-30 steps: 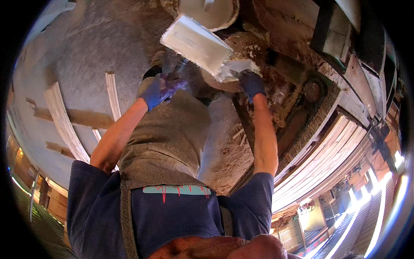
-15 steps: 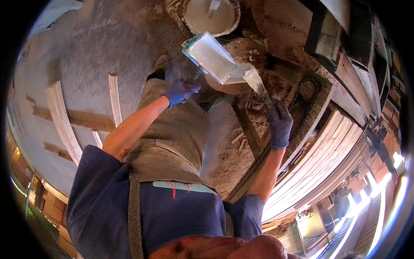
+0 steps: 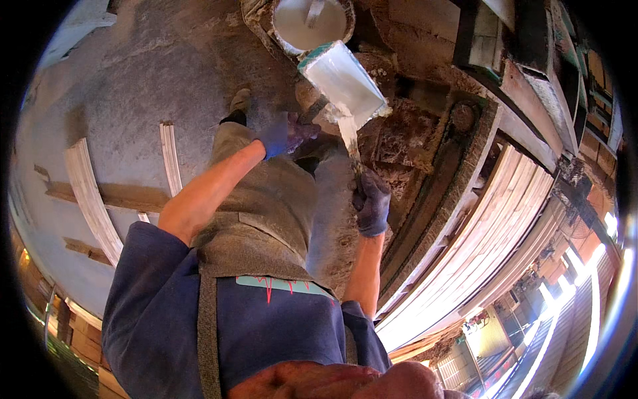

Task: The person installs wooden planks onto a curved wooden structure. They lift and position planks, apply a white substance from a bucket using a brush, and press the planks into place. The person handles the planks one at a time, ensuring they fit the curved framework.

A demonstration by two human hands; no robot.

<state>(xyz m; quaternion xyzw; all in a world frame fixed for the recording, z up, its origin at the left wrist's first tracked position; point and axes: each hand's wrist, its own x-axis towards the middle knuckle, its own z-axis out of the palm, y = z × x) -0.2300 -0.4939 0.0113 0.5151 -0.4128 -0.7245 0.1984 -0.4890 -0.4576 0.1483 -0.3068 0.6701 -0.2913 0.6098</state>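
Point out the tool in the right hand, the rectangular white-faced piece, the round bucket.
White-tipped tool (image 3: 349,136): head view, whitened middle.
White-faced piece (image 3: 345,78): head view, broad white face.
Round bucket (image 3: 350,25): head view, right rim.

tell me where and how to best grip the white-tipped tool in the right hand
Probably by its narrow, darker handle, from the person's side, where the right hand grips: the handle points back that way, while the wider far end is coated white.

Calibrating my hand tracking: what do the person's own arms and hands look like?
The left hand wears a blue glove, purplish toward the fingers; the right hand wears a darker bluish glove. Short navy sleeves leave both forearms bare.
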